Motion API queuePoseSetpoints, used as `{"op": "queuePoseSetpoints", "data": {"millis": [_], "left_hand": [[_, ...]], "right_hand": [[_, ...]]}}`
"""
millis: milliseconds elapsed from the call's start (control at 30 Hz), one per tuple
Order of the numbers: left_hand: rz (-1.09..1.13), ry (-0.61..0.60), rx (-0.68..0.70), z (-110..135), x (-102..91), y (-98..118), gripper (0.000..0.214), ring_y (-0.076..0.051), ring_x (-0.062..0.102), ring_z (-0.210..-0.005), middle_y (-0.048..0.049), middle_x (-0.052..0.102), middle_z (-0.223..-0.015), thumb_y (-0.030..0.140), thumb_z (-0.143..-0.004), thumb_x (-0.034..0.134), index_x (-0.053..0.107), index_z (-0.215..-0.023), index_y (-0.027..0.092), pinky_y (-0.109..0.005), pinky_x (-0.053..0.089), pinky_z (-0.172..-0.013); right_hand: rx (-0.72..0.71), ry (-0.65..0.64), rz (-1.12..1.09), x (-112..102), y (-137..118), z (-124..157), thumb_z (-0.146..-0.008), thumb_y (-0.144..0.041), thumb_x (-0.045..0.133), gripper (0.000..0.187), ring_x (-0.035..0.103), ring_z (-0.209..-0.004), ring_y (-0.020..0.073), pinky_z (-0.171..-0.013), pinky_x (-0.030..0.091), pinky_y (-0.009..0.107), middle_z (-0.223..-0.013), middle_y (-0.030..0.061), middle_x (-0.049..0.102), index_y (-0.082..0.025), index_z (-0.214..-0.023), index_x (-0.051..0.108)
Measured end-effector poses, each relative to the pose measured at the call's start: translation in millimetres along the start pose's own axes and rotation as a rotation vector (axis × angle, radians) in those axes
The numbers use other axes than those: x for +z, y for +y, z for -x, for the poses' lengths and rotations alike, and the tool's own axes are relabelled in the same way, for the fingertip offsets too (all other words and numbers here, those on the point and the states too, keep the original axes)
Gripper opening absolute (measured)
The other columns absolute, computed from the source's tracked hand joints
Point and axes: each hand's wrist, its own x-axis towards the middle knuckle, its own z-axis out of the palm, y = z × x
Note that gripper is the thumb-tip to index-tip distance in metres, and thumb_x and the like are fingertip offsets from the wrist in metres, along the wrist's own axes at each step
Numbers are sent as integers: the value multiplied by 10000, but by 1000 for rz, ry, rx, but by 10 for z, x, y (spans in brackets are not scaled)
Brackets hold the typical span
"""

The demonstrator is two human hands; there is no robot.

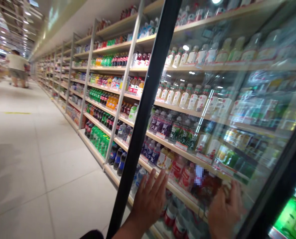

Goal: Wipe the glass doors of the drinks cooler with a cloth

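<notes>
A smooth, transparent glass door (212, 127) in a straight black frame (146, 111) slants across the centre and right of the frame, streaked with reflections. Behind it, rounded plastic bottles (161, 123) with printed labels line pale shelves (171, 142) with a wood-like finish.

The door's lower part lies directly before both hands. The left hand (150, 196), bottom centre, is flattened with fingers extended, at the glass. The right hand (224, 209), lower right, has bent fingers at something small and pale (227, 186); whether it pinches this, I cannot tell.

Large, pale floor tiles (70, 162) fill the lower left; a person (17, 68) stands upper left, beneath ceiling lights (27, 13).
</notes>
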Motion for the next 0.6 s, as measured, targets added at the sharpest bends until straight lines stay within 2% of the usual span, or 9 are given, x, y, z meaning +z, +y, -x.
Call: {"op": "queuePoseSetpoints", "data": {"millis": [67, 133, 200, 267, 333, 433, 600], "left_hand": [[22, 30, -6, 8, -12, 0, 451, -277, 267, -1521, -51, 361, -1599, 211, -933, 561, 595, -1372, 117, -441, 152, -1284], [44, 54, -16, 34, -30, 1, 438, -265, 274, -1520, -55, 345, -1606, 202, -937, 546, 601, -1361, 112, -420, 180, -1279], [32, 49, -21, 84, -55, 1, 426, -253, 269, -1522, -53, 342, -1607, 200, -947, 524, 605, -1355, 108, -408, 180, -1280], [4, 15, -12, 154, -77, -2, 418, -243, 265, -1524, -52, 354, -1602, 197, -952, 514, 609, -1347, 101, -411, 156, -1287], [-17, -13, 9, 227, -90, -12, 411, -245, 273, -1521, -65, 372, -1593, 193, -945, 524, 619, -1331, 90, -431, 136, -1291], [-26, -30, 42, 304, -78, -37, 408, -264, 281, -1518, -93, 391, -1581, 213, -933, 545, 635, -1308, 81, -452, 139, -1287], [-31, -9, 52, 336, -8, -72, 386, -271, 268, -1522, -82, 361, -1597, 234, -922, 550, 670, -1261, 91, -431, 142, -1286]], "right_hand": [[-191, -34, -55, 50, -377, 159, -989, -308, 486, 510, 448, -1411, 378, -1142, 354, 636, -1475, 199, 540, -121, -1462, 517], [-422, -158, -125, 82, -715, 323, -995, -216, 481, 501, 440, -1422, 335, -1126, 389, 598, -1470, 155, 558, -178, -1495, 477], [-642, -299, -189, 103, -967, 435, -983, -141, 476, 522, 447, -1418, 292, -1122, 415, 526, -1421, 110, 611, -212, -1500, 471], [-774, -364, -236, 123, -1111, 447, -959, -91, 495, 546, 464, -1405, 267, -1130, 418, 470, -1356, 86, 662, -217, -1490, 486], [-805, -334, -248, 148, -1151, 348, -940, -73, 532, 573, 481, -1392, 264, -1142, 411, 464, -1325, 82, 681, -224, -1490, 486], [-767, -236, -224, 184, -1062, 64, -926, -79, 582, 604, 503, -1372, 285, -1138, 418, 514, -1337, 96, 671, -237, -1498, 473], [-623, -41, -166, 173, -610, -422, -926, -99, 578, 529, 556, -1327, 324, -1107, 448, 584, -1386, 134, 635, -201, -1445, 544]]}}
